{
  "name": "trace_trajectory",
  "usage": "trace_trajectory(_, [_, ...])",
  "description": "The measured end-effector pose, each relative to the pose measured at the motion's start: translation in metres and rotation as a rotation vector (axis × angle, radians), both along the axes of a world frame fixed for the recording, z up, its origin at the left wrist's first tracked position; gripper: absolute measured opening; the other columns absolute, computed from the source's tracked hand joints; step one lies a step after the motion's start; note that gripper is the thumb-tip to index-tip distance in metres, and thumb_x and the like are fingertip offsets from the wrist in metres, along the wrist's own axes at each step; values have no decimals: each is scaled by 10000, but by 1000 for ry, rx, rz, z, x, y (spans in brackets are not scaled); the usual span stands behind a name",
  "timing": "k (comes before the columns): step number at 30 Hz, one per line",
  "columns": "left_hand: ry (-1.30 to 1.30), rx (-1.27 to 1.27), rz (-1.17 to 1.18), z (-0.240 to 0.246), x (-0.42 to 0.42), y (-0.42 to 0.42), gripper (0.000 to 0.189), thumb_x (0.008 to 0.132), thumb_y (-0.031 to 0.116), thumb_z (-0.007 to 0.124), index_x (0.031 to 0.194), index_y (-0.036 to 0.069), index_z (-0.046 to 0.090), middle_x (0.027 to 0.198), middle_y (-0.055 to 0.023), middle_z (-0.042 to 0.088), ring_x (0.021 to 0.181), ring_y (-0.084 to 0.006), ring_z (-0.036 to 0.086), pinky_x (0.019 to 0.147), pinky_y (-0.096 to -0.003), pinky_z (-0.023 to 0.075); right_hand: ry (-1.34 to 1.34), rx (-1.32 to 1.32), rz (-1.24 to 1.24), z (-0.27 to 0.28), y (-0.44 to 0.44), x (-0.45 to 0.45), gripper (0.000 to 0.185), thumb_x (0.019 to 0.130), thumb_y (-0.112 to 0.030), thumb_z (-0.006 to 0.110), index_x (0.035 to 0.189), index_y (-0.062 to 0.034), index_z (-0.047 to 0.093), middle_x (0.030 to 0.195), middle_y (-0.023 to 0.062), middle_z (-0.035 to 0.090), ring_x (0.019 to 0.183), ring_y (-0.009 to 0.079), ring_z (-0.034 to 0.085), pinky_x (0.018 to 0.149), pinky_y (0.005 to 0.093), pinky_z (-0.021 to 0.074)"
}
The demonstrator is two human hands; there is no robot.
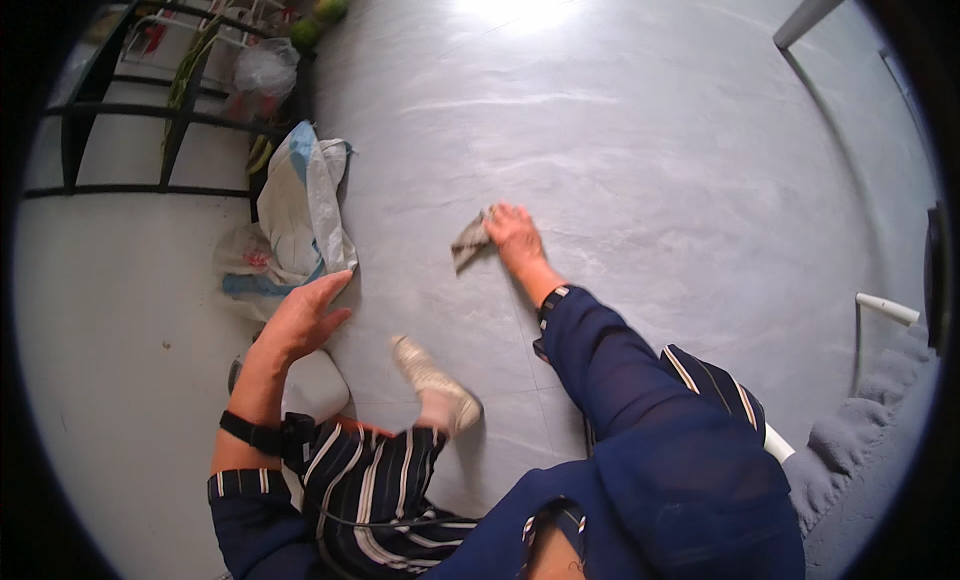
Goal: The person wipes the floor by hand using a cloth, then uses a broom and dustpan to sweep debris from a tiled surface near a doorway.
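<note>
My right hand (517, 235) presses a folded grey-brown cloth (472, 241) against the grey tiled floor (637, 205), near the middle of the view. The cloth sticks out to the left of my fingers. On the left, my left hand (308, 315) is raised with fingers together and thumb apart, and nothing shows in it. It overlaps the lower edge of a white and blue woven sack (300, 205); whether it touches the sack I cannot tell. Below and between my hands is my foot in a cream woven shoe (435, 381).
A black metal rack (142, 113) stands against the left wall, with a clear plastic bag (266, 69) and green fruits (305, 34) near it. A white rounded container (315, 385) is beside my left leg. Furniture legs (811, 13) and grey fabric (847, 437) lie to the right.
</note>
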State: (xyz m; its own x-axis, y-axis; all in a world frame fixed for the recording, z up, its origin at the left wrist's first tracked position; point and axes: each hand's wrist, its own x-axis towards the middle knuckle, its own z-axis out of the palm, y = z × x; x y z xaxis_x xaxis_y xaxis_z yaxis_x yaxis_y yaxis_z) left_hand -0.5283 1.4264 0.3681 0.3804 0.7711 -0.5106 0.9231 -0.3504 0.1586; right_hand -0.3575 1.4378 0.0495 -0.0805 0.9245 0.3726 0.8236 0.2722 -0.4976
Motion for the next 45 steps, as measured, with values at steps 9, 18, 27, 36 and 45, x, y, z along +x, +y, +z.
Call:
trace_trajectory(9, [-345,-250,272,-90,-47,47,414,684,96,582,1055,18,417,1007,-136,486,915,-212,477,751,-288,406,211,-6,-513,28,10,114,281,673,-15,394,909,-82,531,977,87,501,966,268,430,825,348,329])
trace_trajectory(18, [-302,-352,-139,-186,-6,126,451,636,143,602,1036,17,435,982,-165,500,927,-264,475,766,-331,389,16,84,-1218,45,-161,254,293,688,5,380,944,-74,498,918,125,505,840,284,485,694,334,404])
trace_trajectory(27, [27,-28,-333,-242,26,170,777,546,169,636,1182,51,207,1211,-226,198,1120,-363,195,822,-447,325,-216,-77,-1454,-24,-176,126,256,733,-117,406,968,-33,463,965,153,451,931,311,398,799,370,321])
trace_trajectory(36, [51,20,-378,-239,27,165,803,550,134,634,1204,52,177,1230,-221,178,1135,-379,168,746,-477,377,254,-64,-728,28,82,5,290,683,37,377,916,-56,524,953,137,503,940,279,449,799,317,362])
trace_trajectory(45, [35,91,-320,-236,32,169,833,513,185,682,1190,61,211,1228,-205,193,1131,-355,202,727,-466,388,19,-14,-1510,63,-131,194,269,716,1,335,928,-49,494,915,133,494,880,245,458,750,298,379])
